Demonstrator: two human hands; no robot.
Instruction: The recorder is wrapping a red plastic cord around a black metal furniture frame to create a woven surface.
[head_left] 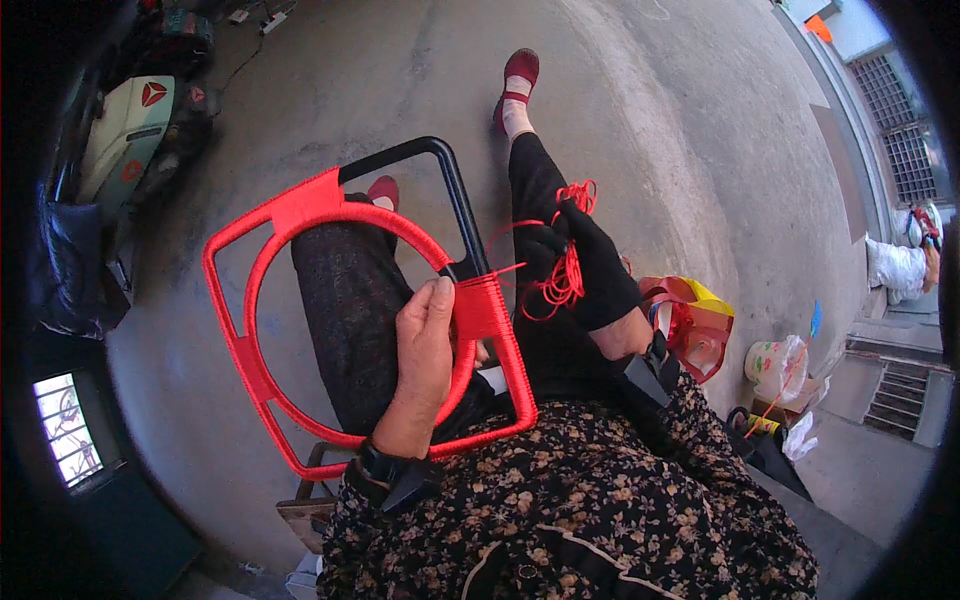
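A squarish black frame with a round ring inside it (312, 199) lies tilted over my lap. Red cord wraps most of it tightly, while the upper right corner of the outer bar shows bare black. My bare left hand (420, 350) grips the ring's right side, thumb on top beside a wide wrapped band. My right hand (605, 270), in a black glove with a bare wrist, is closed around a loose bundle of red cord (566, 287) to the right of the frame. A strand runs from the wrapped band toward that bundle.
A red and yellow bag (700, 335) stands right of my lap. Farther right are a white bucket (772, 365) and plastic bags. A parked scooter (130, 140) is at the left. Part of a wooden seat (303, 520) shows below the frame.
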